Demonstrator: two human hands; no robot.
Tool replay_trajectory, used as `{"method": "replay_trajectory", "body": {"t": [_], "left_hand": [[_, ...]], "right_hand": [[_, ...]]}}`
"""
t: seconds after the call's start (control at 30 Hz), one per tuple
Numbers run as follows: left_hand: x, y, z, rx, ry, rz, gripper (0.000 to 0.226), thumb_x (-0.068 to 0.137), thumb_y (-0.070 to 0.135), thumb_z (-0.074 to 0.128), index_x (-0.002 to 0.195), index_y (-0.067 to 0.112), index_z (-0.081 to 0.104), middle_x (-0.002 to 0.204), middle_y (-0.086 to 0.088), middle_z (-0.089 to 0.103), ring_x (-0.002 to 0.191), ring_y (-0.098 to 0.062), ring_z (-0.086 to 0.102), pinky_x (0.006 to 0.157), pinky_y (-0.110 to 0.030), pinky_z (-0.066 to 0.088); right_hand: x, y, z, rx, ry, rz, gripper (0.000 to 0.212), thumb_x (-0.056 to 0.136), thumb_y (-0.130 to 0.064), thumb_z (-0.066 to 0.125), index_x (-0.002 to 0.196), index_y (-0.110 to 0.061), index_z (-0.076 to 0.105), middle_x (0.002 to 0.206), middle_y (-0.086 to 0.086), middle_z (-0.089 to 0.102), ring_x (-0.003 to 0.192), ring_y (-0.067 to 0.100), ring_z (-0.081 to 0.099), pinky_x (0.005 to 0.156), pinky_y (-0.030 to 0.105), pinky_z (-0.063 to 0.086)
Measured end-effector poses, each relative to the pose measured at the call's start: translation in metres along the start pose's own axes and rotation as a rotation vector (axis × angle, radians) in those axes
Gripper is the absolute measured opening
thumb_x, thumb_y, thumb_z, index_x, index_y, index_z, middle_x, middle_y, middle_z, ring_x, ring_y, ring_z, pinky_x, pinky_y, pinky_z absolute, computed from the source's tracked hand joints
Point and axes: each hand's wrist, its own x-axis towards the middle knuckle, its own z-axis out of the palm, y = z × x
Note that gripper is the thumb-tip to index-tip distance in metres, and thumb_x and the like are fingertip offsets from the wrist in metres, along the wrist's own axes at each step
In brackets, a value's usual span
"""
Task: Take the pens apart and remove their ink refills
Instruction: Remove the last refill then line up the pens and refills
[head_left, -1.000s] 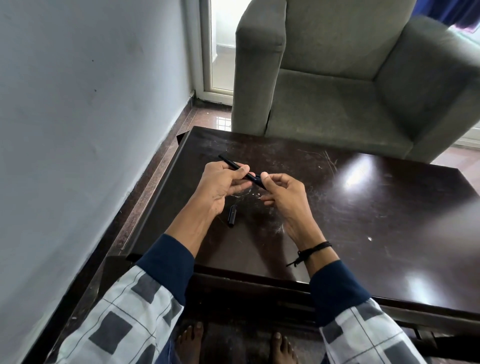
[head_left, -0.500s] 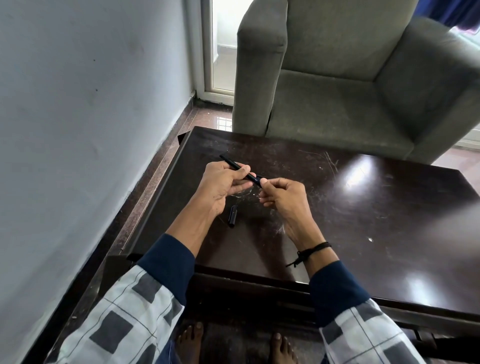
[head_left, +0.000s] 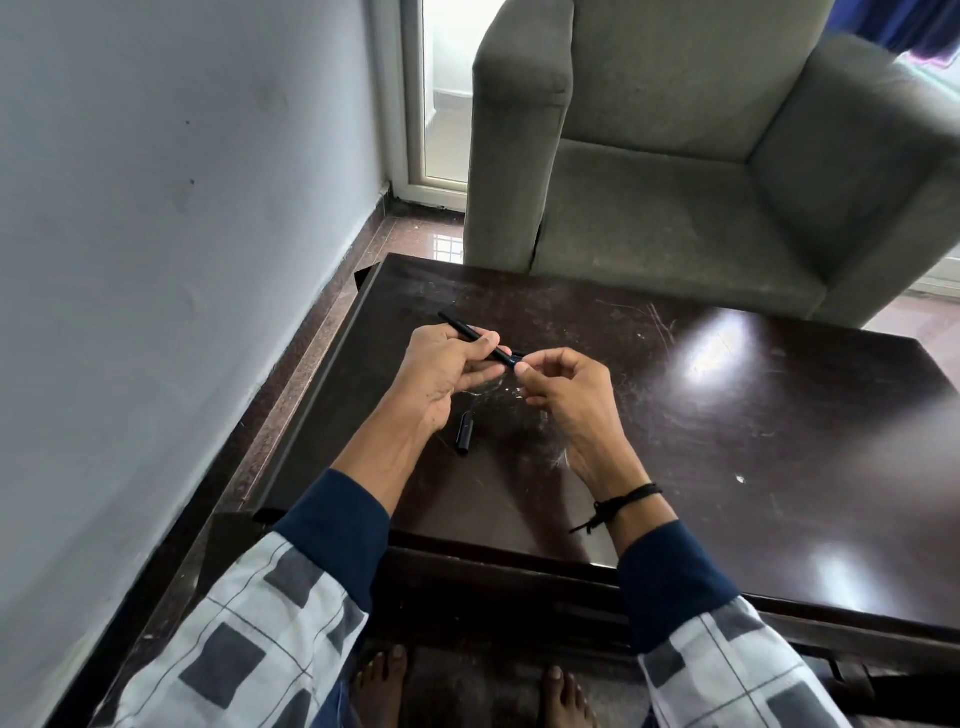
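You're in a home living room. A grey upholstered armchair (head_left: 701, 156) faces you across a dark, scratched coffee table (head_left: 727, 415). Polished tiles (head_left: 441, 239) meet a glazed door (head_left: 441, 104).

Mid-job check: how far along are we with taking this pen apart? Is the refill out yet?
Done: the pen cap is off, lying on the table. In hand: the left hand holds the black pen while the right hand pinches its front end, apparently working the tip section loose. Left: no refill shows, so it is not yet out. No other pen is in view.
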Motion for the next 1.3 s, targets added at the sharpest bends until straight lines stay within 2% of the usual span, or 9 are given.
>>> {"method": "replay_trajectory", "body": {"t": [0.17, 0.37, 0.53, 0.73, 0.83, 0.9, 1.07, 1.17, 1.3], "left_hand": [[0.0010, -0.0006, -0.0010, -0.002, -0.013, 0.012, 0.005, 0.090, -0.001, 0.070, 0.094, -0.002, 0.070, 0.086, -0.017, 0.078, 0.085, -0.029, 0.077, 0.067, -0.028, 0.061], [0.0005, -0.0002, -0.0005, 0.009, -0.005, 0.003, 0.003, 0.090, -0.001, 0.070, 0.093, 0.000, 0.070, 0.086, -0.016, 0.078, 0.083, -0.028, 0.077, 0.064, -0.027, 0.061], [0.0006, 0.0001, -0.0003, 0.007, -0.006, 0.003, 0.003, 0.090, -0.001, 0.070, 0.093, 0.000, 0.071, 0.086, -0.016, 0.078, 0.085, -0.028, 0.077, 0.067, -0.029, 0.062], [-0.0008, 0.0012, 0.0010, 0.009, -0.003, 0.004, 0.003, 0.091, -0.002, 0.068, 0.091, 0.000, 0.070, 0.081, -0.014, 0.078, 0.080, -0.026, 0.078, 0.064, -0.027, 0.061], [-0.0012, 0.0025, 0.0014, -0.002, 0.001, 0.004, 0.003, 0.091, -0.003, 0.067, 0.091, -0.001, 0.070, 0.079, -0.013, 0.078, 0.080, -0.025, 0.078, 0.064, -0.027, 0.062], [-0.0013, 0.0026, 0.0013, 0.003, 0.001, 0.004, 0.003, 0.092, -0.002, 0.067, 0.093, -0.001, 0.070, 0.081, -0.013, 0.078, 0.082, -0.027, 0.077, 0.066, -0.029, 0.062], [-0.0012, 0.0012, 0.0004, 0.027, 0.003, 0.002, 0.004, 0.092, -0.002, 0.067, 0.094, -0.001, 0.070, 0.084, -0.014, 0.078, 0.082, -0.026, 0.078, 0.065, -0.028, 0.062], [-0.0002, 0.0009, -0.0003, 0.021, -0.002, 0.003, 0.004, 0.092, -0.001, 0.068, 0.093, 0.000, 0.070, 0.085, -0.015, 0.078, 0.083, -0.026, 0.078, 0.065, -0.028, 0.061], [0.0005, -0.0008, -0.0004, 0.039, -0.006, 0.003, 0.005, 0.092, 0.000, 0.068, 0.096, 0.000, 0.071, 0.088, -0.015, 0.078, 0.085, -0.027, 0.077, 0.067, -0.029, 0.062]], "right_hand": [[-0.0002, -0.0018, 0.0013, 0.029, 0.010, 0.062, 0.030, 0.088, -0.042, 0.080, 0.096, -0.014, 0.075, 0.077, 0.000, 0.076, 0.067, 0.013, 0.071, 0.063, 0.023, 0.058], [-0.0006, -0.0005, 0.0015, 0.007, -0.003, 0.035, 0.010, 0.091, -0.018, 0.079, 0.090, -0.009, 0.075, 0.072, 0.001, 0.073, 0.066, 0.012, 0.068, 0.061, 0.021, 0.055], [-0.0014, -0.0024, 0.0018, 0.046, -0.018, 0.080, 0.024, 0.089, -0.032, 0.081, 0.100, -0.013, 0.074, 0.080, 0.000, 0.076, 0.068, 0.012, 0.070, 0.063, 0.024, 0.058], [-0.0003, -0.0012, 0.0017, 0.018, -0.026, 0.034, 0.014, 0.089, -0.012, 0.080, 0.099, -0.005, 0.074, 0.080, 0.005, 0.073, 0.067, 0.014, 0.068, 0.061, 0.022, 0.056], [0.0003, -0.0020, -0.0003, 0.077, -0.037, 0.063, 0.024, 0.086, -0.023, 0.084, 0.104, -0.011, 0.074, 0.083, 0.003, 0.075, 0.069, 0.014, 0.070, 0.061, 0.022, 0.056], [0.0013, -0.0003, 0.0000, 0.071, -0.025, 0.069, 0.019, 0.090, -0.027, 0.080, 0.100, -0.011, 0.075, 0.081, 0.004, 0.076, 0.068, 0.014, 0.070, 0.060, 0.022, 0.056], [0.0037, 0.0026, -0.0003, 0.024, -0.031, 0.038, 0.006, 0.090, -0.011, 0.078, 0.094, -0.008, 0.074, 0.077, 0.003, 0.075, 0.068, 0.013, 0.069, 0.063, 0.022, 0.056], [0.0038, 0.0006, -0.0009, 0.066, -0.032, 0.044, 0.018, 0.087, -0.017, 0.083, 0.101, -0.009, 0.073, 0.080, 0.000, 0.075, 0.070, 0.013, 0.071, 0.063, 0.022, 0.057], [0.0036, 0.0027, 0.0001, 0.036, -0.037, 0.041, 0.009, 0.093, -0.017, 0.077, 0.094, -0.008, 0.076, 0.077, 0.003, 0.076, 0.069, 0.012, 0.070, 0.063, 0.021, 0.057]]}}
